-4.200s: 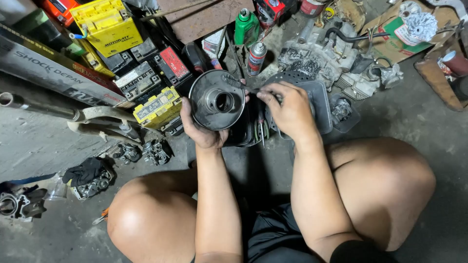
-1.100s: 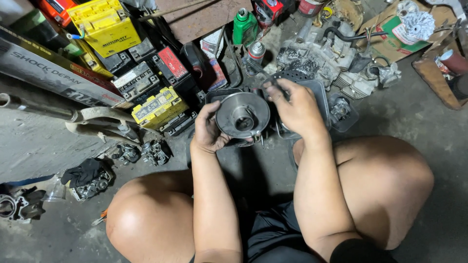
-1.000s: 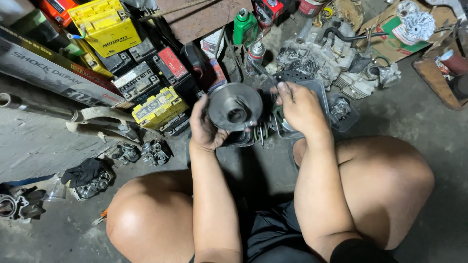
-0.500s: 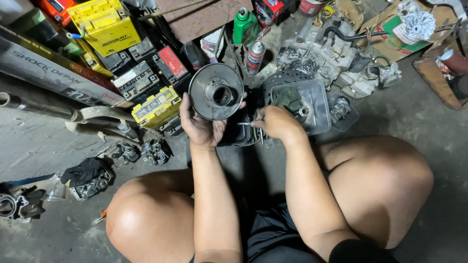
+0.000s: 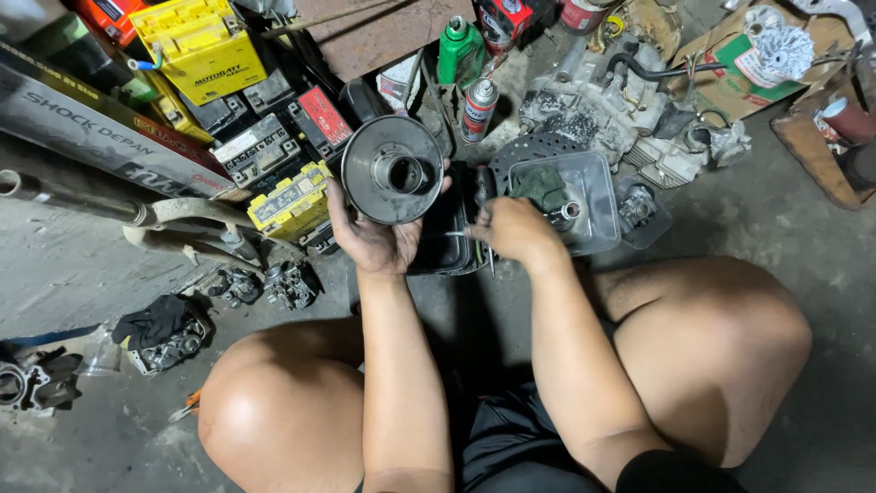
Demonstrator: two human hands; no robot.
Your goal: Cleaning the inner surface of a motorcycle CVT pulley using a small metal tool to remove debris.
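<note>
Seated figure on the concrete floor (image 5: 73,274): the left hand (image 5: 376,239) grips a round grey metal pulley disc (image 5: 393,170) from below, tilting its hollow hub into view, while the right hand (image 5: 513,228) pinches a slender metal tool (image 5: 489,260) beside the clear plastic parts tray (image 5: 593,196).

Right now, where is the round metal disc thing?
In the head view, the round metal disc is up in the left hand, left of the clear plastic tray.
</note>
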